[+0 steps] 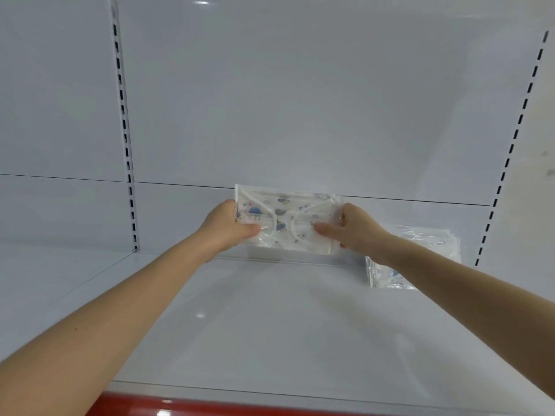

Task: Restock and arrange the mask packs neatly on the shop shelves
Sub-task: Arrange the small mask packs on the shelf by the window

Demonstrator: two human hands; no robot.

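Clamped clear plastic pack of white cartoon-printed masks [288, 218] endwise between left grip [228, 228] and right grip [357, 232]. Judged liable to topple toward stacked packs [435, 244] beside right grip if released unsupported.

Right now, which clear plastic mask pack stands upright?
The cartoon-printed mask pack at centre, gripped by left hand and right hand; the clear-wrapped stack at right lies flat on the white shelf.
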